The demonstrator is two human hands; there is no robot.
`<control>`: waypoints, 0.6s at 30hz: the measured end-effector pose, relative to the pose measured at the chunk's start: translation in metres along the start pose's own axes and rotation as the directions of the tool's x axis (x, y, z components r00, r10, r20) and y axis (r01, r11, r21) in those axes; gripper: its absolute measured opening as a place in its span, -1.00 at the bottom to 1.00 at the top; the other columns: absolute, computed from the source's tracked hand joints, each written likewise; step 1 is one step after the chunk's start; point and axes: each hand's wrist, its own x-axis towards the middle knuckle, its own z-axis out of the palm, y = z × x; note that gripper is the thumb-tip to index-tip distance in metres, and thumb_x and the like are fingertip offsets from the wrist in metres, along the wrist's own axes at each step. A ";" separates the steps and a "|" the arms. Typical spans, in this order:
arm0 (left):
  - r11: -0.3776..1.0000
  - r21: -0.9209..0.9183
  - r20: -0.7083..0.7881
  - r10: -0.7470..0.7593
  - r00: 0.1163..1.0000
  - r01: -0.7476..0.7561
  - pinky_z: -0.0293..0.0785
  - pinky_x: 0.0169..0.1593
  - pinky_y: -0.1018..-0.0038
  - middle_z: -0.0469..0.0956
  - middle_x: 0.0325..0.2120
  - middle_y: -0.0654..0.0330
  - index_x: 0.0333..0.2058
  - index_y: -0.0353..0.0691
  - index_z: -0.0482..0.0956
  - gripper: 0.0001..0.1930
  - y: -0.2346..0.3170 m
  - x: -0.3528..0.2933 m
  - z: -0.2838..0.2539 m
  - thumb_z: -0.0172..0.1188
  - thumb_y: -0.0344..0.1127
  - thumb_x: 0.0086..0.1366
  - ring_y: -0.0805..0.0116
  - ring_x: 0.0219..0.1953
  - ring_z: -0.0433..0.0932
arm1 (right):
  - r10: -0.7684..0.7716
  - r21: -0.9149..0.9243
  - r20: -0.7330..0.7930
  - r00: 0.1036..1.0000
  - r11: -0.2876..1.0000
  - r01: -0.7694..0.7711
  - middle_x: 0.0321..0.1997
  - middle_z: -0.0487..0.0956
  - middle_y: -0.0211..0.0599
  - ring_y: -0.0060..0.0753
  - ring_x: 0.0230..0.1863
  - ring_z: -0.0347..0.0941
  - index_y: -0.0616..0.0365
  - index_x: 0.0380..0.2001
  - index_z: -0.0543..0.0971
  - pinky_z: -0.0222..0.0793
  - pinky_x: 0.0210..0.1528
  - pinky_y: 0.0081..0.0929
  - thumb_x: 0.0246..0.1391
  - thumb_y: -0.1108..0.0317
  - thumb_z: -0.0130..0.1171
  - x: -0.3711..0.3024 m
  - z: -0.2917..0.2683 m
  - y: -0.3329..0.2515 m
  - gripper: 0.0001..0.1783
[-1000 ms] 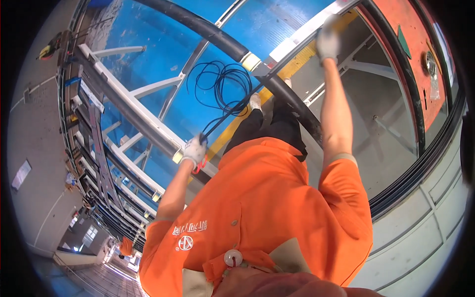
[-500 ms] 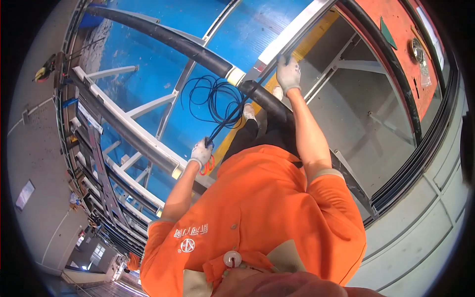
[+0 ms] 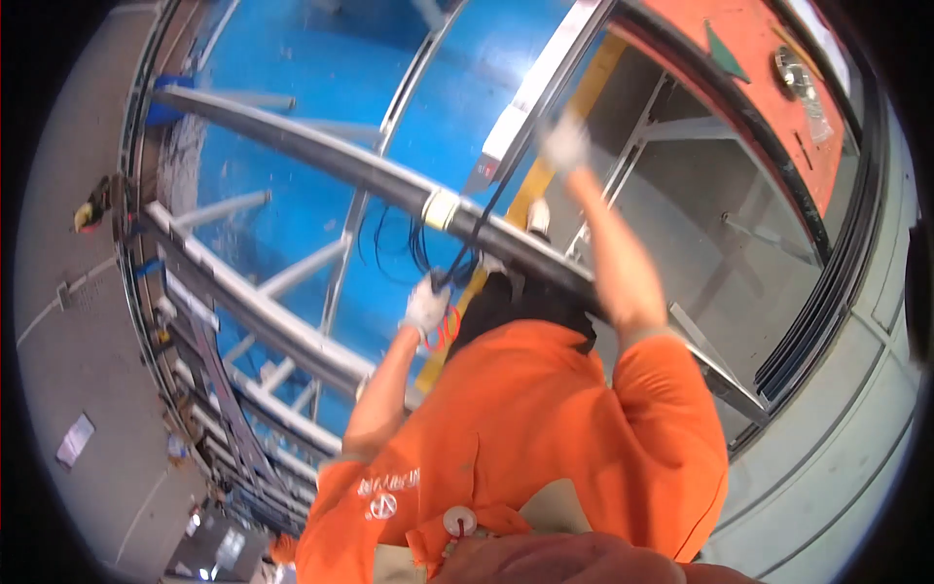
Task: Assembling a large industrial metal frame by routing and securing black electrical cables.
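Note:
My left hand, in a pale work glove, is closed around a thin black rubber strip. Red-orange handle loops, like those of scissors, stick out beside its palm. From that hand the strip runs up across a dark padded bar toward a white metal profile. Loose coils of the strip hang over the blue surface, partly hidden behind the bar. Beside the profile, my gloved right hand is smeared by motion. Its fingers do not show clearly, nor whether it touches the strip.
The padded bar crosses in front of my legs, with more rack bars to the left. At the upper right lies an orange-red board bearing a green triangular piece and a roll of tape. Dark profiles line the right side.
My left hand has moved up and right in the picture, still gripping the strip. My right hand has become blurred beside the profile. The view has shifted, and the bar hides more of the coils.

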 end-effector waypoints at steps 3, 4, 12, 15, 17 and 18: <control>0.999 0.048 0.025 0.007 1.000 -0.008 0.49 -0.13 0.21 0.63 -0.19 0.02 -0.06 -0.22 0.52 -0.65 -0.015 0.007 0.002 0.14 -0.25 0.18 -0.03 -0.21 0.59 | 0.105 0.025 0.169 0.980 0.994 -0.110 0.00 0.52 0.25 0.23 -0.07 0.51 0.39 0.04 0.42 0.46 -0.03 -0.01 0.26 -0.13 -0.20 -0.079 0.037 -0.007 -0.30; 0.998 0.064 0.016 0.000 1.000 -0.001 0.49 -0.11 0.22 0.63 -0.18 0.04 -0.05 -0.20 0.52 -0.65 -0.027 0.006 0.001 0.13 -0.27 0.18 0.00 -0.18 0.59 | 0.103 0.121 0.271 0.957 0.983 -0.140 -0.03 0.55 0.20 0.21 -0.08 0.52 0.36 0.03 0.45 0.44 -0.02 -0.04 0.25 -0.04 -0.14 -0.080 0.018 -0.030 -0.38; 0.986 0.148 0.035 0.073 0.997 -0.077 0.48 -0.08 0.30 0.64 -0.19 0.10 -0.04 -0.15 0.53 -0.66 0.046 0.040 -0.044 0.02 -0.35 0.19 0.05 -0.16 0.60 | 0.075 0.128 -0.018 0.997 0.989 -0.072 -0.19 0.61 0.13 0.23 -0.18 0.53 0.30 -0.15 0.50 0.44 -0.09 -0.03 0.21 0.06 -0.07 0.008 0.014 -0.002 -0.53; 0.958 0.263 -0.213 0.169 0.962 -0.110 0.49 -0.15 0.25 0.64 -0.21 0.06 -0.03 -0.13 0.53 -0.69 0.149 0.076 -0.081 -0.02 -0.31 0.28 0.01 -0.22 0.60 | 0.041 0.125 -0.083 0.996 0.992 -0.031 -0.28 0.61 0.10 0.25 -0.28 0.53 0.27 -0.27 0.48 0.44 -0.17 0.00 0.20 0.08 -0.07 0.005 0.012 0.005 -0.60; 0.831 0.495 -0.186 0.387 0.903 -0.254 0.48 -0.16 0.22 0.63 -0.21 -0.01 -0.06 -0.14 0.52 -0.67 0.225 0.095 -0.088 -0.06 -0.12 0.36 -0.05 -0.23 0.60 | 0.030 0.125 -0.020 0.999 0.992 -0.027 -0.30 0.61 0.10 0.25 -0.33 0.53 0.26 -0.32 0.46 0.44 -0.21 0.00 0.20 0.09 -0.07 -0.024 0.017 -0.004 -0.62; 0.755 0.589 -0.130 0.441 0.888 -0.289 0.48 -0.15 0.21 0.64 -0.22 0.00 -0.07 -0.16 0.52 -0.63 0.250 0.109 -0.084 -0.04 -0.04 0.33 -0.05 -0.23 0.60 | 0.021 0.144 -0.038 0.999 0.990 -0.015 -0.32 0.60 0.10 0.25 -0.34 0.53 0.26 -0.31 0.45 0.44 -0.22 0.00 0.20 0.10 -0.07 -0.035 0.022 -0.010 -0.63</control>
